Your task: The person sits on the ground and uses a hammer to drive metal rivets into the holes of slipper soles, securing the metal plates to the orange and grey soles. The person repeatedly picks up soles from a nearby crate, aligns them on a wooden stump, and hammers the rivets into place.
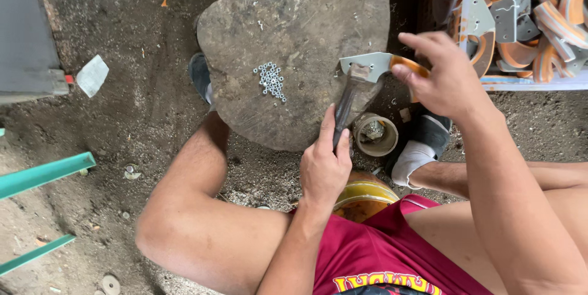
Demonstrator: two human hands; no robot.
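My left hand (324, 169) is closed around the dark handle of a hammer (347, 102). The hammer's head rests on a grey metal plate with an orange lining (375, 62). My right hand (444, 77) pinches the orange end of that plate and holds it on the right edge of a rounded, worn grey block (294, 31). A small pile of silver rivets (271, 79) lies on the middle of the block, left of the hammer.
A heap of similar grey and orange curved parts (527, 13) fills a tray at the top right. A short open can (375, 134) and a yellow round container (365, 196) sit between my legs. Green metal bars (43, 172) and a grey box (24, 31) stand at the left on dirt ground.
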